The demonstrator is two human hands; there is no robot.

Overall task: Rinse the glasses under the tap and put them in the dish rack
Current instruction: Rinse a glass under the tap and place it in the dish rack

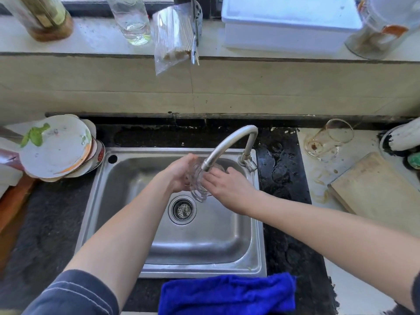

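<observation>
A clear ribbed glass (198, 183) is held over the steel sink (229, 242), right under the spout of the curved tap (229, 142). My left hand (180, 175) grips the glass from the left. From the right, my right hand (227, 186) presses its fingers against the glass. A second glass (329, 139), stained brown inside, lies on its side on the counter to the right of the sink. A tall clear glass (131, 19) stands on the window ledge. No dish rack is in view.
A stack of dirty plates (56, 146) sits left of the sink. A wooden cutting board (377, 189) lies at the right. A blue cloth (227, 294) hangs over the front edge. On the ledge are a white box (288, 23) and a bag of chopsticks (175, 35).
</observation>
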